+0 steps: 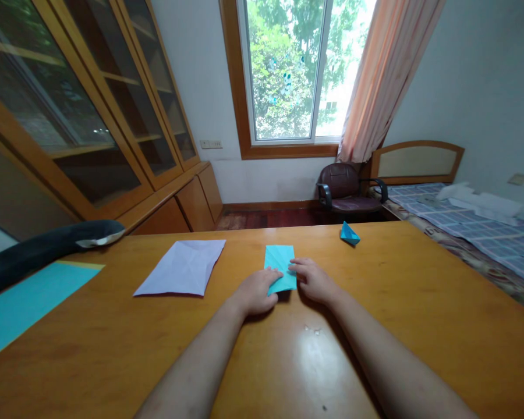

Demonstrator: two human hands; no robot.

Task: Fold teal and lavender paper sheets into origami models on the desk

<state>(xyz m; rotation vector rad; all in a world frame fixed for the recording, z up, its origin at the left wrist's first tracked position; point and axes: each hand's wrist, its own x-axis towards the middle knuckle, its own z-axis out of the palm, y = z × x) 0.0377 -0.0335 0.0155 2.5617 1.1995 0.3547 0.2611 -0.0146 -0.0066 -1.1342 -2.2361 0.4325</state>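
Note:
A folded sheet of light blue paper [280, 260] with creases lies in front of me on the table, its near edge slightly raised over a shadow. My left hand [257, 291] holds the paper's near left part, fingers over the top and thumb by the near edge. At the right edge, my right hand [314, 280] touches the paper with its fingertips, the fingers apart and stretched out. To the left lies a creased pale lilac sheet [183, 269]. A small folded blue paper piece [349, 234] stands near the table's far edge on the right.
The wooden table [410, 302] spans the foreground. On its left are a blue sheet with a yellow border [30, 305] and a dark, long padded object [48, 250]. Beyond are a glass-door cabinet [113, 105], an armchair [351, 186] and a bed [471, 227].

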